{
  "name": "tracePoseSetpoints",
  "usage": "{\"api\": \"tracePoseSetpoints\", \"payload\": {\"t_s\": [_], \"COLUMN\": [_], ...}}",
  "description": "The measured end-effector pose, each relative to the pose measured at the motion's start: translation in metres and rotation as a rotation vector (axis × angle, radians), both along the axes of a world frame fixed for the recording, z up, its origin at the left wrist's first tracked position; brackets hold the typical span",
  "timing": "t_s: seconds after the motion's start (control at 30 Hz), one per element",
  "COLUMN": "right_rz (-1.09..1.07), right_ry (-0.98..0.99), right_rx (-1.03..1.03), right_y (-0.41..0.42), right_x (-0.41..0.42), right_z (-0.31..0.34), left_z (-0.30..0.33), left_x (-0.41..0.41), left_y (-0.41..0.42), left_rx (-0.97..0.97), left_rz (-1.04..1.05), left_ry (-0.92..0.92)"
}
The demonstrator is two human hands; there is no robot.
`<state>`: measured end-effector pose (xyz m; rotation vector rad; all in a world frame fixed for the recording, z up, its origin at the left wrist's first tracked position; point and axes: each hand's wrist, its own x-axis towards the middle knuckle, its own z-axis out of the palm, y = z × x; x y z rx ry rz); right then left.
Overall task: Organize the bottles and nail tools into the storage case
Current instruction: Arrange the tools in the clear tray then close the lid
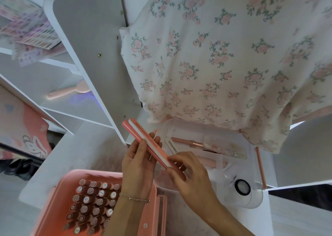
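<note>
Two bare hands hold a long pink-and-white nail file (147, 142) above a white table (86, 151), the file slanting up and away to the left. The left hand (139, 165) grips it around the middle, fingers curled over the top edge and thumb behind; the right hand (186, 171) pinches the near end between thumb and fingertips. A thin chain bracelet (133, 198) circles the left wrist.

Printed along the white face of the held file is the word "SANANMOO". The same word, cut off at "SANANMO" by the right hand's fingers, runs down a second, white file (172, 145) lying just beyond the grip.

That second file rests in a clear plastic tray (251, 163) directly behind the hands, together with a rose-gold brush (186, 142) and a clear box (224, 148) of small pieces. To the right of the right hand, at the tray's near corner, stands a clear glass jar (242, 187) with a dark-ringed lid.

Below the left wrist sits the pink storage case (59, 208), open, packed with rows of upright nail polish bottles (93, 205) whose round caps face up; the forearm covers part of its right side.

A floral cloth (224, 55) with pink roses hangs over the tray's far edge. Far to the left of the grip, white shelves (71, 70) hold a pink hand mirror (68, 91) and sheets of nail stickers (34, 32).
</note>
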<state>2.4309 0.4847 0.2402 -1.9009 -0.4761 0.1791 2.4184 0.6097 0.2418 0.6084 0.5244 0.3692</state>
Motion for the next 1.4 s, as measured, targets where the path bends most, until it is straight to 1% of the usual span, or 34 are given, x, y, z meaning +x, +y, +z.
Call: {"api": "tracePoseSetpoints", "payload": {"t_s": [0.2, 0.4, 0.5, 0.57, 0.63, 0.67, 0.73, 0.8, 0.87, 1.0, 1.1, 1.2, 1.27, 1.33, 1.4], "right_rz": [-0.012, 0.044, -0.048, -0.120, -0.122, -0.109, -0.084, -0.060, -0.045, -0.118, -0.099, -0.081, -0.109, -0.139, -0.150], "right_ry": [0.080, 0.078, 0.015, 0.035, 0.125, 0.183, 0.293, 0.369, 0.394, 0.293, 0.242, 0.257, 0.255, 0.218, 0.156], "right_rx": [0.062, 0.012, -0.094, -0.243, -0.406, -0.450, -0.466, -0.428, -0.342, -0.114, 0.006, 0.049, 0.092, 0.095, 0.055], "right_y": [0.000, -0.006, -0.018, -0.028, -0.035, -0.037, -0.038, -0.036, -0.034, -0.030, -0.019, -0.007, -0.003, -0.002, -0.001], "right_x": [0.006, 0.009, 0.015, 0.021, 0.024, 0.026, 0.028, 0.029, 0.030, 0.030, 0.027, 0.021, 0.018, 0.018, 0.018], "right_z": [0.000, -0.001, -0.008, -0.014, -0.018, -0.020, -0.024, -0.025, -0.023, -0.008, 0.002, 0.002, 0.000, -0.002, -0.003], "left_z": [0.000, -0.003, -0.005, -0.007, -0.009, -0.010, -0.011, -0.012, -0.012, -0.014, -0.013, -0.010, -0.009, -0.009, -0.009], "left_x": [-0.001, -0.002, -0.003, -0.004, -0.005, -0.006, -0.006, -0.006, -0.006, -0.006, -0.004, -0.001, 0.000, -0.001, -0.001], "left_y": [0.002, 0.003, 0.005, 0.007, 0.009, 0.010, 0.011, 0.012, 0.013, 0.013, 0.008, 0.002, 0.001, 0.001, 0.001], "left_rx": [0.007, 0.041, 0.034, 0.028, 0.026, 0.027, 0.031, 0.031, 0.030, 0.030, 0.030, 0.039, 0.032, 0.017, 0.013], "left_rz": [-0.034, -0.058, -0.060, -0.067, -0.075, -0.082, -0.103, -0.137, -0.171, -0.210, -0.234, -0.239, -0.228, -0.216, -0.207], "left_ry": [0.018, 0.043, 0.056, 0.062, 0.076, 0.084, 0.095, 0.102, 0.109, 0.126, 0.113, 0.072, 0.065, 0.064, 0.064]}}
